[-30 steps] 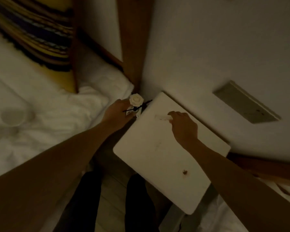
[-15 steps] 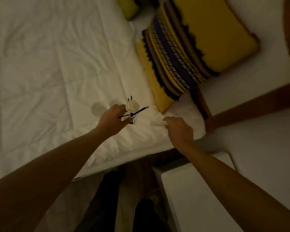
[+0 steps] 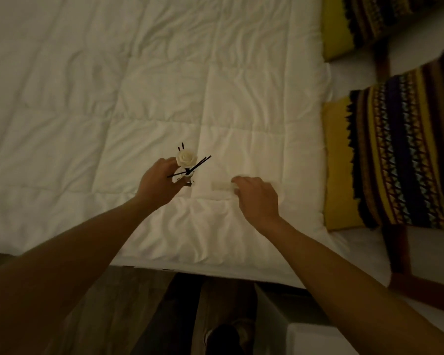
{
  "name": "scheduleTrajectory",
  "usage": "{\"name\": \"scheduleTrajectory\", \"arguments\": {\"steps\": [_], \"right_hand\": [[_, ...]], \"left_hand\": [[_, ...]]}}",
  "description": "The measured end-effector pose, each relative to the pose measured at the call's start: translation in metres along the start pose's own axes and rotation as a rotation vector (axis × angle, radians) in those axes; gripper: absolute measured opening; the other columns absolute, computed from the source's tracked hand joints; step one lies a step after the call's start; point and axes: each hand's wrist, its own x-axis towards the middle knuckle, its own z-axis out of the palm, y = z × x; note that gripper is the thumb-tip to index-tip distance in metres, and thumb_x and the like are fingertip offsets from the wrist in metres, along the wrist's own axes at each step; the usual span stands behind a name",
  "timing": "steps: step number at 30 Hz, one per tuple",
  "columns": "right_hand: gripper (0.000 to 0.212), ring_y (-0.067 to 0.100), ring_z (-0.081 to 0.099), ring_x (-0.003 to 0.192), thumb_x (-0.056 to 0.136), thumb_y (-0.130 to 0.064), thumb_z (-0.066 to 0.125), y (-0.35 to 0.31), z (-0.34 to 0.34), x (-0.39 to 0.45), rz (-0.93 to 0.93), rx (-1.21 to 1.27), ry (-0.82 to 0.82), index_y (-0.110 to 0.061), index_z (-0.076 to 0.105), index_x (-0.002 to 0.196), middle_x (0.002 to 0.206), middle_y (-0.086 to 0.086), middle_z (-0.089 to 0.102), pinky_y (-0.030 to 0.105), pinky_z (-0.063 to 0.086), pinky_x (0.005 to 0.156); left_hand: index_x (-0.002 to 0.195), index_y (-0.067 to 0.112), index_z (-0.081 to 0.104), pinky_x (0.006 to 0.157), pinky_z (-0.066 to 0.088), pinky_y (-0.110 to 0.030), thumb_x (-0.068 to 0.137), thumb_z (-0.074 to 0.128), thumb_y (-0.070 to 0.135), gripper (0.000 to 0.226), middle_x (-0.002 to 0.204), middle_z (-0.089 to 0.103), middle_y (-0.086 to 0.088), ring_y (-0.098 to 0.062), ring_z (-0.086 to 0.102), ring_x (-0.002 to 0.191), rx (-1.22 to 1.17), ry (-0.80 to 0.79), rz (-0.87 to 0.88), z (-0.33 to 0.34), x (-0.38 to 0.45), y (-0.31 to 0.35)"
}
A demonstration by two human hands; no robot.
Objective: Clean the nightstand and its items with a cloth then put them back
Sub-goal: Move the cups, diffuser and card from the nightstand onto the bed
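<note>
- My left hand (image 3: 159, 185) grips the small reed diffuser (image 3: 186, 166), with its white rose and black sticks, above the white duvet (image 3: 139, 98), the same grip as half a second ago.
- My right hand (image 3: 256, 196) pinches a small pale object (image 3: 222, 186), too blurred to name, just beside the diffuser; this hold also has not changed.
- Both hands are now further over the bed than before, well away from the nightstand (image 3: 315, 339), of which only a corner shows at the bottom right.
- The two striped yellow cushions (image 3: 395, 160) have shifted to the right edge of the view.
</note>
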Motion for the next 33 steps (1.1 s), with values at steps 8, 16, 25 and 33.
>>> {"name": "scheduleTrajectory", "arguments": {"steps": [8, 16, 25, 33], "right_hand": [[0.028, 0.017, 0.069, 0.094, 0.097, -0.017, 0.058, -0.033, 0.064, 0.058, -0.094, -0.14, -0.101, -0.028, 0.066, 0.12, 0.102, -0.006, 0.075, 0.039, 0.009, 0.123], [0.023, 0.019, 0.068, 0.077, 0.094, -0.009, 0.053, -0.03, 0.095, 0.078, -0.024, -0.256, -0.229, -0.023, 0.067, 0.104, 0.081, -0.003, 0.069, 0.042, -0.002, 0.125], [0.031, 0.02, 0.067, 0.083, 0.094, -0.001, 0.045, -0.029, 0.105, 0.086, 0.032, -0.251, -0.267, -0.019, 0.065, 0.108, 0.087, -0.001, 0.07, 0.043, 0.0, 0.126], [0.033, 0.021, 0.064, 0.109, 0.094, -0.012, 0.056, -0.031, 0.09, 0.074, 0.018, -0.163, -0.258, -0.02, 0.061, 0.126, 0.119, 0.002, 0.067, 0.043, 0.008, 0.124]], "left_hand": [[0.105, 0.014, 0.073, 0.076, 0.05, -0.044, 0.086, 0.074, 0.022, 0.021, 0.101, 0.071, -0.006, -0.033, 0.061, 0.093, -0.042, -0.051, -0.089, 0.014, 0.015, -0.062], [0.117, 0.018, 0.071, 0.086, 0.048, -0.037, 0.086, 0.074, 0.023, 0.031, 0.117, 0.07, -0.006, -0.03, 0.062, 0.108, -0.079, -0.174, -0.116, 0.045, 0.033, -0.082], [0.117, 0.011, 0.067, 0.08, 0.044, -0.037, 0.087, 0.072, 0.021, 0.032, 0.113, 0.069, -0.013, -0.036, 0.061, 0.105, -0.029, -0.179, -0.122, 0.063, 0.045, -0.088], [0.131, 0.016, 0.057, 0.094, 0.049, -0.045, 0.077, 0.08, 0.029, 0.06, 0.126, 0.059, -0.007, -0.029, 0.055, 0.118, -0.05, -0.29, -0.147, 0.048, 0.037, -0.077]]}}
